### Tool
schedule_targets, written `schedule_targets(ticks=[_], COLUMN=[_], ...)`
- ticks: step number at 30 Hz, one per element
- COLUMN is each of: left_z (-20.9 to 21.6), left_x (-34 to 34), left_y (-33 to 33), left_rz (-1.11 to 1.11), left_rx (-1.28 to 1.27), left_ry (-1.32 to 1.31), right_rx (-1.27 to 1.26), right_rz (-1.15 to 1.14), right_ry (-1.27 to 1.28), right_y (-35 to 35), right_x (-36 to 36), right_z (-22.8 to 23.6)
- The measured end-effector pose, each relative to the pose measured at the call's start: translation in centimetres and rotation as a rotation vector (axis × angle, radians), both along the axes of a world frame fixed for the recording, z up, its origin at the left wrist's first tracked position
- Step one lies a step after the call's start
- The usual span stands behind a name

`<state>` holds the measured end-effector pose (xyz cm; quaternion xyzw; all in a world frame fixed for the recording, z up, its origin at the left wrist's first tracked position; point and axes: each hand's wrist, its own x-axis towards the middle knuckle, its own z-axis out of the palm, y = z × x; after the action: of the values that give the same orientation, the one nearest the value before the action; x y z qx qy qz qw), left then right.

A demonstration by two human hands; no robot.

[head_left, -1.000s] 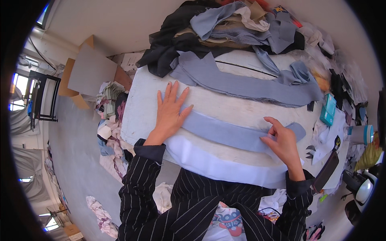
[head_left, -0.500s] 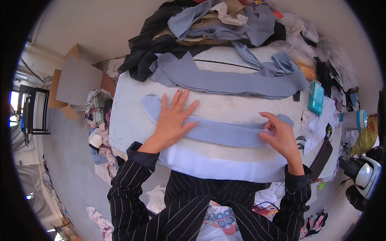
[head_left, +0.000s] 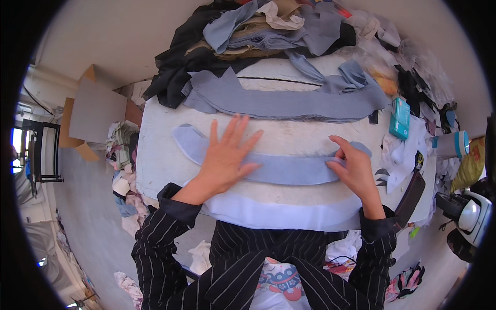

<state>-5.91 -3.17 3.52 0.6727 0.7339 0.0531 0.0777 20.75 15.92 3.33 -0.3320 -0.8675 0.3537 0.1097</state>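
Note:
A curved light blue fabric strip [head_left: 297, 170] lies across the white table, with a grey-blue layer showing at its ends. My left hand [head_left: 225, 155] is spread open over its left part, slightly blurred, palm down. At its right part my right hand [head_left: 351, 168] is closed, thumb and curled fingers pinching the strip's edge while the index finger sticks out above. Nearer to me, a white curved strip [head_left: 284, 213] lies along the table's front edge. Beyond my hands rests a stack of grey-blue cut fabric pieces [head_left: 299, 106].
A fabric heap [head_left: 268, 39] fills the table's far side. On the right are a teal box [head_left: 399, 119], a lidded cup [head_left: 449, 143] and a dark oblong object [head_left: 412, 199]. An open cardboard box [head_left: 98, 111] and cloth piles [head_left: 124, 142] stand left of the table [head_left: 160, 155].
My left hand has slid a little rightward along the light blue strip, its fingers still spread. My right hand stays at the strip's right part. The whole view has shifted slightly.

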Motion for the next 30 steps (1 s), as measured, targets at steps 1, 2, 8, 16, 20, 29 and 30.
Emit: schedule_targets(ticks=[1, 2, 8, 16, 20, 29, 30], left_z=[-0.1, -0.2, -2.4, -1.9, -1.5, -1.4, -1.4], left_x=[1.2, 2.0, 3.0, 3.0, 3.0, 2.9, 2.9], left_y=[0.9, 1.6, 2.6, 2.7, 2.8, 2.6, 2.5], left_rz=[-0.067, -0.135, -0.25, -0.243, -0.248, -0.27, -0.273], left_rx=[0.001, 0.002, -0.027, -0.047, -0.058, -0.074, -0.075], left_ry=[-0.021, -0.042, -0.024, -0.058, -0.053, -0.022, -0.01], right_rx=[0.001, 0.002, -0.06, -0.224, -0.213, -0.305, -0.303], right_rz=[0.0, -0.001, -0.053, -0.251, -0.261, -0.308, -0.311], right_ry=[-0.005, -0.01, -0.048, 0.065, 0.084, 0.141, 0.134], right_y=[0.0, 0.0, 1.9, 2.9, 2.5, 2.3, 2.2], right_x=[0.0, 0.0, 1.8, 5.1, 5.1, 5.1, 5.0], right_z=[-0.2, -0.4, 1.0, -0.7, -0.8, -1.0, -0.8])
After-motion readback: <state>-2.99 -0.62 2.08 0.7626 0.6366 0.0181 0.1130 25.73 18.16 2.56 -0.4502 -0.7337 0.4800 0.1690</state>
